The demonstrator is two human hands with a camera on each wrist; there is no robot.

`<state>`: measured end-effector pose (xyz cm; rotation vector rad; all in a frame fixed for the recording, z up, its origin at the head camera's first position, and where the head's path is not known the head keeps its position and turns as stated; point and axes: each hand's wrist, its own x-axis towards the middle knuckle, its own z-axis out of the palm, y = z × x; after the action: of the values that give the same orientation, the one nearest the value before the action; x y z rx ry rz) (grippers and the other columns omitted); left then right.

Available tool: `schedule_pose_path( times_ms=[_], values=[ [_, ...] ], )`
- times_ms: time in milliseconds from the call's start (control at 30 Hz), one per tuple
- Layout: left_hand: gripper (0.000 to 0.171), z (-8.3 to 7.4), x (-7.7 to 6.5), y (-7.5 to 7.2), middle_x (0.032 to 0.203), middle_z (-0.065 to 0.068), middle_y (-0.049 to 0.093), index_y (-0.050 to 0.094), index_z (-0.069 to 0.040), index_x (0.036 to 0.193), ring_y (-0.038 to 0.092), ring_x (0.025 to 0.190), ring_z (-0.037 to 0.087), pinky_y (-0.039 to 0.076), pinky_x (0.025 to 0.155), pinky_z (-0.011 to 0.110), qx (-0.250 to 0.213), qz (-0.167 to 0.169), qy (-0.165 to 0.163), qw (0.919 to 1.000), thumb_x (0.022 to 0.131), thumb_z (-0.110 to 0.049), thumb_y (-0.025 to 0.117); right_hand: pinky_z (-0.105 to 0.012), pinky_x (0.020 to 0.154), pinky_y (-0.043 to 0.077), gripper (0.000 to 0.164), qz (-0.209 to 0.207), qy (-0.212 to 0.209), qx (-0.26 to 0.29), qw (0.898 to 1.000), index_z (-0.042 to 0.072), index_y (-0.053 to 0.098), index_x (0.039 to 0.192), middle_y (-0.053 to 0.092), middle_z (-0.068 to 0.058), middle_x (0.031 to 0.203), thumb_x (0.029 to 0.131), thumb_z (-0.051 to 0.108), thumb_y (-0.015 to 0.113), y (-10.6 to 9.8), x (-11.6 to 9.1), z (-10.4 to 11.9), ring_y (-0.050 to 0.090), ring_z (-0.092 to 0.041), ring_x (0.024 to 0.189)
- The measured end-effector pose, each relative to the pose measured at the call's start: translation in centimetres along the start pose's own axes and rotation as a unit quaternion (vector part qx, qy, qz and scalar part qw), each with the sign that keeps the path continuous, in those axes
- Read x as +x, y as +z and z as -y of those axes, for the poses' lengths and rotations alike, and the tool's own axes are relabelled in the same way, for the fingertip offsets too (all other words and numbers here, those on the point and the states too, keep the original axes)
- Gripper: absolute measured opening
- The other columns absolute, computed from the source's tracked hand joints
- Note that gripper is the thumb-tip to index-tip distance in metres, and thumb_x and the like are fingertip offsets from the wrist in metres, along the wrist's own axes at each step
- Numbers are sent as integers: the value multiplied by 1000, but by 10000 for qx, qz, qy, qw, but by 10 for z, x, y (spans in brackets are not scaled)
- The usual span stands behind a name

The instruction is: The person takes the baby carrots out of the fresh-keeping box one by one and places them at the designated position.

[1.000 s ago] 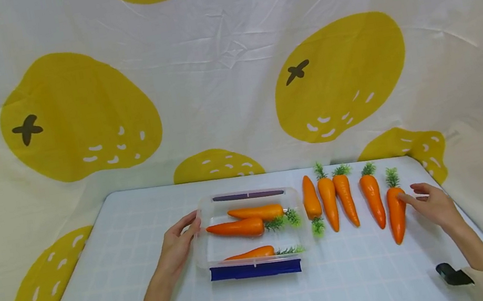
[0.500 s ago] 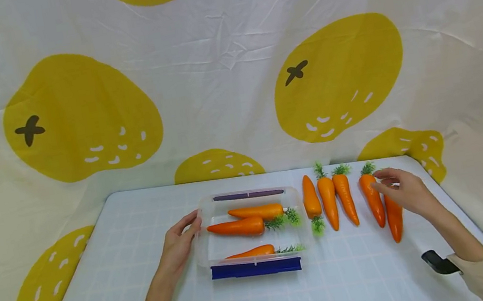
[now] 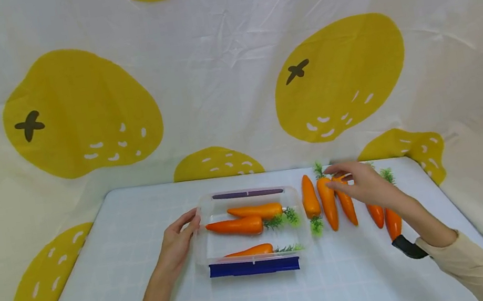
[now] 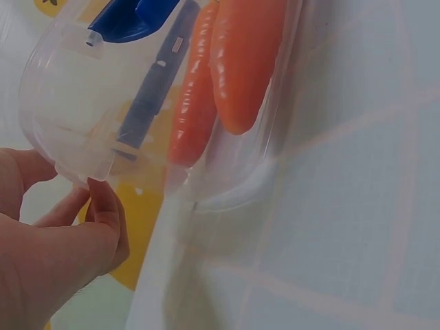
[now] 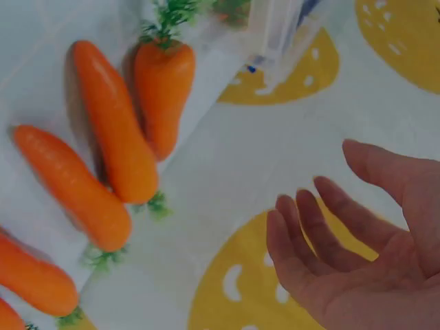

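A clear plastic box (image 3: 257, 243) with blue clip flaps holds 3 orange carrots (image 3: 235, 227) with green tops. My left hand (image 3: 180, 240) grips its left rim, thumb and fingertips at the edge in the left wrist view. To the right of the box, several more carrots lie in a row on the table. Over this row is my right hand (image 3: 362, 184), thumb and fingers spread and holding nothing. From the head, it overlaps the top of the row's third carrot (image 3: 345, 201). In the right wrist view the palm and parted fingers (image 5: 323, 227) show plainly.
The row's leftmost carrot (image 3: 310, 197) lies tip away, right beside the box's wall. Two carrots at the right, one of them a red-orange carrot (image 3: 393, 221), are partly hidden by the right forearm. A fruit-print cloth (image 3: 213, 96) hangs behind the white table (image 3: 135, 205).
My right hand has moved left from the rightmost carrot, across the row, to above the third and second carrots. The left hand stays at the box.
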<state>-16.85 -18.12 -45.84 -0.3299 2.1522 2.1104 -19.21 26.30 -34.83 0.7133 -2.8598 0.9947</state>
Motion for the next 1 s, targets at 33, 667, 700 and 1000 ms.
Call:
schedule_pose_path(
  times_ms=[33, 667, 700, 1000],
  values=[
    [52, 0, 0, 0, 157, 8, 45, 54, -8, 149, 38, 144, 25, 32, 119, 40, -11, 8, 20, 10000, 104, -30, 65, -57, 95, 52, 33, 108, -98, 28, 9999, -5, 66, 125, 68, -19, 120, 98, 14, 72, 3, 4, 6, 64, -39, 109],
    [54, -1, 1, 2, 157, 6, 46, 52, -10, 151, 42, 141, 22, 34, 118, 37, -46, -17, -60, 10000, 103, -33, 65, -50, 96, 53, 34, 1868, -1244, 172, 9743, -4, 66, 125, 67, -17, 122, 98, 15, 72, 63, 45, 68, 63, -34, 111],
    [54, -1, 2, 2, 156, 6, 46, 53, -10, 150, 42, 140, 22, 34, 118, 37, -33, -27, -62, 10000, 103, -33, 65, -50, 96, 53, 34, 1963, -1248, 159, 9724, -3, 66, 125, 67, -17, 122, 98, 17, 72, 66, 46, 70, 63, -35, 111],
    [53, -1, 0, 0, 157, 7, 46, 53, -9, 150, 40, 142, 23, 32, 119, 40, 22, -23, -57, 10000, 103, -32, 65, -45, 99, 53, 35, 2747, -1375, 246, 9513, -5, 67, 126, 68, -18, 125, 96, 12, 73, 97, 49, 86, 64, -33, 113]
  ],
)
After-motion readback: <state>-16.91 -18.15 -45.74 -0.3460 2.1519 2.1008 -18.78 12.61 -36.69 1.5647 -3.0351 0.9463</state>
